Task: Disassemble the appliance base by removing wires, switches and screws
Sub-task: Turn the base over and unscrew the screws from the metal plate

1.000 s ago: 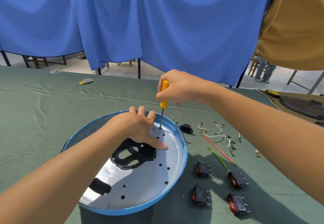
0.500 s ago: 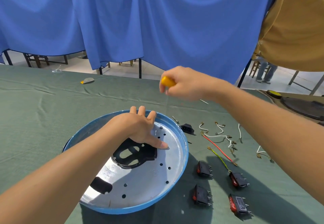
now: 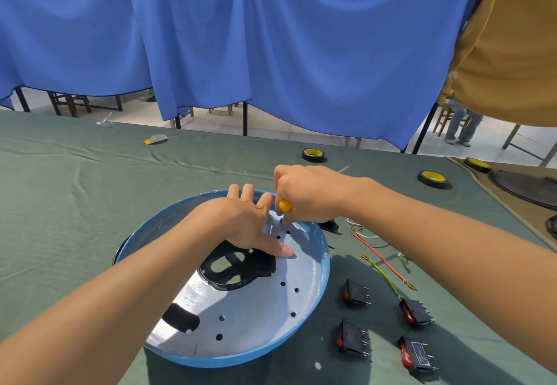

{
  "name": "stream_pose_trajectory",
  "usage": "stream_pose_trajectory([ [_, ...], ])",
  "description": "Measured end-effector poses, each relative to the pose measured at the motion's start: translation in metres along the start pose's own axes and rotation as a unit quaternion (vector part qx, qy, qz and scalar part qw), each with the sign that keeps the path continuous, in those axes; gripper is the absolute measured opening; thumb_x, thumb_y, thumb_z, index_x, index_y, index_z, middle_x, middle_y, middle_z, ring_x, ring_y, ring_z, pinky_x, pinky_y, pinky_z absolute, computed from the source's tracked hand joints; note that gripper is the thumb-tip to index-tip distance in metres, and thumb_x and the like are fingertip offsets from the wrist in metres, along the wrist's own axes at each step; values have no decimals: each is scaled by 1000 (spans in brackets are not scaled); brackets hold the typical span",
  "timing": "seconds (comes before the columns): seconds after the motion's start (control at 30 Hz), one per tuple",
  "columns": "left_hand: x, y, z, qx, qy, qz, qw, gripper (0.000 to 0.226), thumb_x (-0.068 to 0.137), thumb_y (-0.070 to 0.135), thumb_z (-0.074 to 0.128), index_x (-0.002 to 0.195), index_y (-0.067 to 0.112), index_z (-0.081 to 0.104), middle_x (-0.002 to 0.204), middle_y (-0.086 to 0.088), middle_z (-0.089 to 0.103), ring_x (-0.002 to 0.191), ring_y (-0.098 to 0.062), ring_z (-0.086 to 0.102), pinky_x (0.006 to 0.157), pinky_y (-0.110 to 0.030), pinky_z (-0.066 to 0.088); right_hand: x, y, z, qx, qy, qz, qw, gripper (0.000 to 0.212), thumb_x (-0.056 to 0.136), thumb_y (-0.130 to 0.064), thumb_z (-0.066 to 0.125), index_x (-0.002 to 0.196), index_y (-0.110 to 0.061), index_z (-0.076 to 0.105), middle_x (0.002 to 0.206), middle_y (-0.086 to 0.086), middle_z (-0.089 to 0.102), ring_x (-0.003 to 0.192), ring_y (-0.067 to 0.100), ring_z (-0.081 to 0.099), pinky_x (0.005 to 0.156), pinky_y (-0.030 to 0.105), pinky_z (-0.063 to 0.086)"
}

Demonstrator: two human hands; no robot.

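Note:
The round appliance base [image 3: 313,294], blue-rimmed with a silvery perforated inside and a black plate, lies on the green cloth. My left hand [image 3: 247,222] presses flat on its far inner part, fingers spread, thumb on the metal. My right hand [image 3: 307,193] hovers at the far rim, holding the yellow-handled screwdriver [image 3: 285,205] in its palm while its fingertips pinch something small at the base's surface, too small to name. Several black and red switches [image 3: 355,293] and loose wires [image 3: 380,255] lie to the right.
Three tape rolls [image 3: 431,177] sit near the far right of the table. A dark round part [image 3: 524,185] lies at the right edge. A small black socket [image 3: 330,225] rests beside the rim. A blue curtain hangs behind; a person in ochre stands at right.
My right hand lifted the screwdriver off the screw hole, then came down to the base's far rim with its handle tucked in the palm. The view tilted upward. My left hand stayed put.

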State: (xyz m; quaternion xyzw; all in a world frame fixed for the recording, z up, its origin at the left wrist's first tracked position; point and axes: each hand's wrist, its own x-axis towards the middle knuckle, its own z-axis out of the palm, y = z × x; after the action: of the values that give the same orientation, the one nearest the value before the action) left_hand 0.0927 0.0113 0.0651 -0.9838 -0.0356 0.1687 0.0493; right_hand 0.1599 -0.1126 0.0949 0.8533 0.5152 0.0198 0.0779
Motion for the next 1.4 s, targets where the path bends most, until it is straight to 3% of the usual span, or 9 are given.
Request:
stream_pose_trajectory([
  [0.13,2,0,1,2,0,1,1000,105,70,87,44,147,23,13,114,-5,23,118,-28,23,107,-46,29,4,-2,6,-31,4,-2,999,20,85,-41,70,87,-22,64,86,-4,37,67,13,42,51,28,29],
  [0.27,5,-2,2,10,-4,3,1000,108,70,88,41,150,25,7,119,-6,23,120,-29,21,108,-47,28,8,-2,9,-60,5,-23,998,15,89,-29,68,88,-22,54,88,-2,40,66,12,40,51,27,28],
  [0.47,7,-3,4,24,-9,11,1000,107,70,90,37,153,28,11,136,-6,25,126,-31,20,110,-50,28,11,-2,9,-85,-12,-53,995,18,87,-36,66,88,-21,56,92,-1,41,71,16,45,51,28,28],
  [0.8,0,-1,1,22,8,0,1000,111,70,89,38,149,14,16,129,-7,29,121,-27,24,109,-46,31,13,0,11,-79,-22,-51,995,26,79,-40,71,85,-26,50,97,-2,41,64,8,37,50,28,27],
  [1.07,-1,-2,2,20,13,1,1000,110,70,88,39,145,11,20,120,-5,28,117,-26,25,109,-45,30,13,0,14,-106,-6,-65,992,24,81,-38,67,94,-19,61,102,0,44,75,23,53,58,33,40],
  [1.17,-2,-1,1,9,7,4,1000,108,70,87,41,149,17,15,118,-4,26,118,-25,24,109,-46,30,6,3,7,-23,1,-54,998,14,83,-31,67,96,-24,63,102,-3,44,87,21,52,69,37,47],
  [1.23,-2,-1,1,2,3,-4,1000,111,70,87,43,149,15,13,119,-5,25,120,-28,24,109,-47,30,2,5,-6,99,48,-27,994,11,86,-24,62,97,-22,61,99,-4,47,89,16,51,75,30,44],
  [1.3,-2,0,1,0,1,-11,1000,113,69,88,43,147,12,13,116,-5,23,122,-29,23,108,-48,31,-3,7,-21,236,101,3,966,13,89,-13,55,100,-18,58,94,-6,52,84,9,50,74,24,40],
  [1.4,-1,0,2,-2,3,-13,1000,115,68,89,42,148,12,13,117,-4,21,124,-28,22,108,-48,31,-11,7,-40,375,148,4,915,10,94,-5,54,99,-13,59,97,1,61,84,7,63,72,18,49],
])
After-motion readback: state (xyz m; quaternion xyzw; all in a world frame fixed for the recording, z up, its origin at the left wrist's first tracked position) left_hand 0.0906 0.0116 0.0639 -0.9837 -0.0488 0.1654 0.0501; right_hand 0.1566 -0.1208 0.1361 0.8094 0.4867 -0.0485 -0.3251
